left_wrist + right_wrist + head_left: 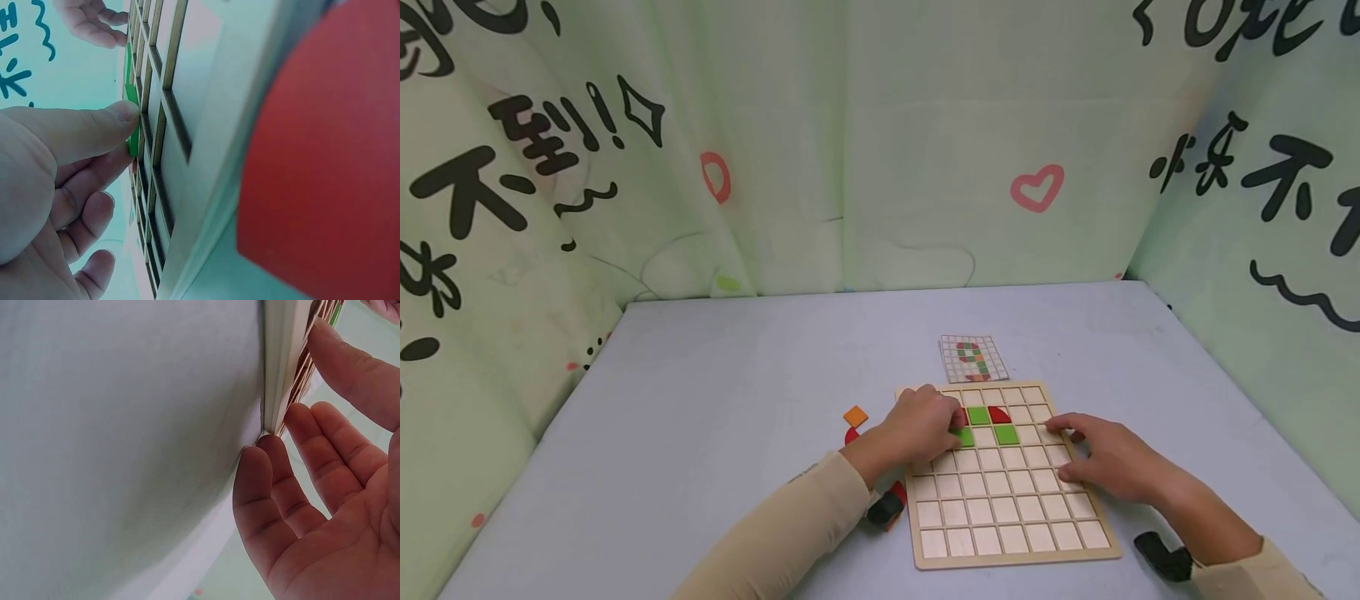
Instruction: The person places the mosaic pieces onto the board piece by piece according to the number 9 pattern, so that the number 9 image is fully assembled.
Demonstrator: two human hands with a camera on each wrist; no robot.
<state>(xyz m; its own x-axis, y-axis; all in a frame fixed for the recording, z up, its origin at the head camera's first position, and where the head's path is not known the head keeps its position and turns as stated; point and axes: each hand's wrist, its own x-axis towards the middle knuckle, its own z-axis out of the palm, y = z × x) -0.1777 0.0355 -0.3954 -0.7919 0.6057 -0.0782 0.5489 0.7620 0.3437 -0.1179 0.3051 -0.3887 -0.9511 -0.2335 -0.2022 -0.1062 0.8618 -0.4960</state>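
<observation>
A wooden grid board lies on the table. Near its upper left, my left hand pinches a green square tile between thumb and index finger, right at a cell. Beside it in the top rows sit a green tile, a red quarter-round tile and another green tile. Another red piece is partly hidden by the fingers. My right hand rests at the board's right edge, thumb and fingertips touching the frame, fingers loosely bent and holding nothing.
Behind the board lies a pattern card with a small coloured grid design. Left of the board are an orange square tile, a red tile and a red quarter-round piece near the board's edge. Printed curtains surround the table.
</observation>
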